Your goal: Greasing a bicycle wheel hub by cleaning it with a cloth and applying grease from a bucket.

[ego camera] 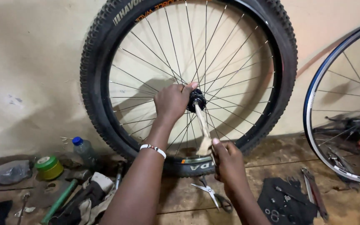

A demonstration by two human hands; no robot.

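Black hub (196,100) sits at the centre of the spoked wheel (188,83), just past the fingertips of your left hand (172,102). Your left hand is closed on the hub's near side, thumb tip lying along its top edge, the other fingers curled and hidden behind the palm. A pale cloth strip (202,125) runs from the hub down to your right hand (229,160). Your right thumb and fingers are pressed together, pinching the strip's lower end, which bunches just above them. Knobby black tyre (94,83) rings the wheel, which leans against a cream wall (30,62). Below your right fingers, scissors (211,193) lie on the wooden floor (271,158). Beyond your right knuckles stands a second wheel (346,104) with a blue rim. Left of your left forearm: green tape roll (48,166), blue-capped bottle (84,150), green-handled hammer (61,200).
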